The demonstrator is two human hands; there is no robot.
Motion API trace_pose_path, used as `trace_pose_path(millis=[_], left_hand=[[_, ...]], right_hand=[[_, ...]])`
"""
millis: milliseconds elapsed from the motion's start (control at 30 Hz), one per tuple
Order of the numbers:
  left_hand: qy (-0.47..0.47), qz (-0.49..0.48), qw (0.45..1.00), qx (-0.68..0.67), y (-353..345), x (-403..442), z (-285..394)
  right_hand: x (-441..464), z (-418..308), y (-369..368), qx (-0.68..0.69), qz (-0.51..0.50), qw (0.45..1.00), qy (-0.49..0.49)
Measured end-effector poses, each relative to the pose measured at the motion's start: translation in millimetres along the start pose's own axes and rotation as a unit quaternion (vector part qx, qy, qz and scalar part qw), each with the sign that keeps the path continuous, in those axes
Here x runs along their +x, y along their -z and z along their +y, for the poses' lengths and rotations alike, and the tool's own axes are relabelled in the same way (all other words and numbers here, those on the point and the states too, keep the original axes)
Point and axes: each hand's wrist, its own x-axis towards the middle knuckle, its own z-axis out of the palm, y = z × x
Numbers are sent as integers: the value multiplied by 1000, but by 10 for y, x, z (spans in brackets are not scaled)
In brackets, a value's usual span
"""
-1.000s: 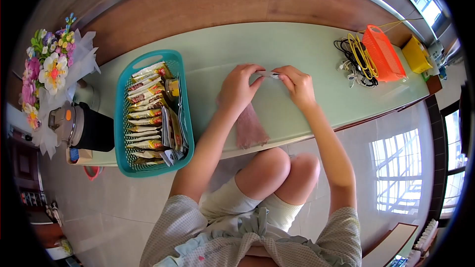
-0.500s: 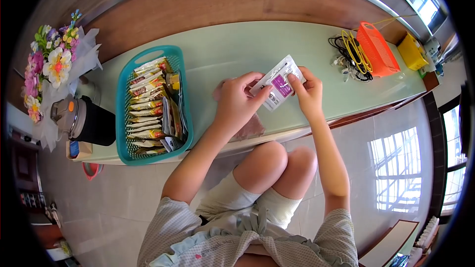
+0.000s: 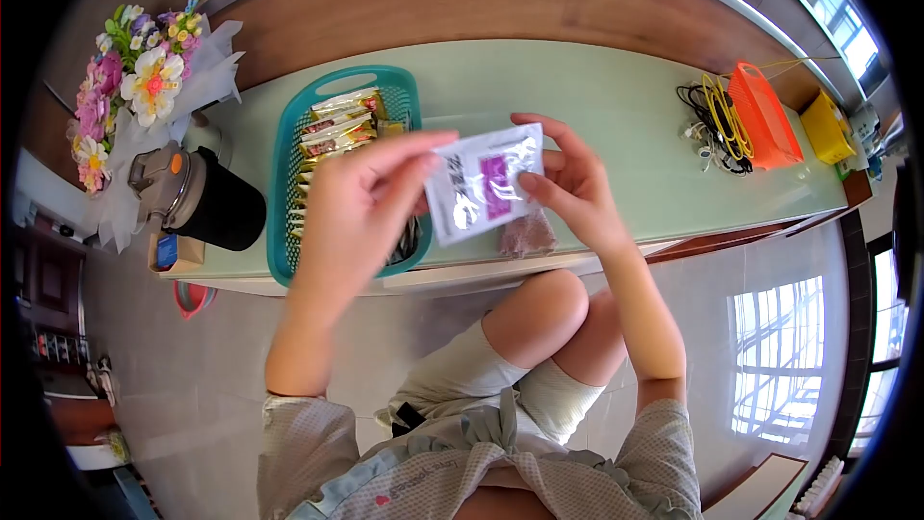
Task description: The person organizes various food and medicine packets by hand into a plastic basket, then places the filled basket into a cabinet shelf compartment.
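Note:
A white sachet (image 3: 474,195) with a purple panel and dark printing is held up in front of me, tilted slightly. My left hand (image 3: 371,197) pinches its left edge between thumb and fingers. On the other side, my right hand (image 3: 573,183) grips the right edge, thumb over the front and fingers behind. Behind my left hand stands a teal basket (image 3: 280,183), partly hidden, filled with a row of yellow and white sachets (image 3: 337,135). A pinkish-brown cloth (image 3: 528,235) lies at the counter's front edge, partly covered by the sachet.
On the pale green counter (image 3: 539,77), a black tumbler (image 3: 223,202) and a flower bouquet (image 3: 144,87) stand at left. Coiled cables (image 3: 717,125), an orange basket (image 3: 765,120) and a yellow container (image 3: 826,127) sit at right. A reddish basin (image 3: 195,299) rests on the floor.
The sachet has been turned more upright and brought closer, shifting left in view. My left hand has moved left, now in front of the teal basket. The camera view has shifted somewhat.

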Motion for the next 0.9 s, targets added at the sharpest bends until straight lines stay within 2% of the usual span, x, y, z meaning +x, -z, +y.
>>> trace_pose_path(millis=[33,100,233,300,367,400,500,567,600,700,833,900], left_hand=[[-15,-9,999,35,145,74,-92],[0,-8,1000,-16,343,191,-211],[39,-16,998,37,657,331,-326],[57,-12,997,44,737,366,-337],[11,-10,996,91,779,403,-439],[-11,-8,993,115,788,420,-514],[-72,-8,980,186,822,467,-630],[-137,9,954,267,807,480,-665],[-104,-14,966,237,797,481,-647],[-38,-76,959,271,763,502,-633],[-94,-123,942,298,714,497,-680],[-80,-122,947,286,710,480,-695]], right_hand=[[61,17,-77,3,-1,1000,7],[194,53,-236,10,-1,1000,23],[427,-42,-460,-31,-22,999,5],[566,-62,-524,-62,7,998,23],[714,-29,-550,-85,29,994,67],[785,9,-587,-111,54,986,115],[822,-50,-662,-343,81,919,178],[854,-46,-724,-390,74,892,216],[871,-46,-749,-413,72,877,234],[894,-112,-791,-446,52,882,144],[966,-72,-814,-486,42,862,140],[1006,-21,-833,-481,35,864,145]])
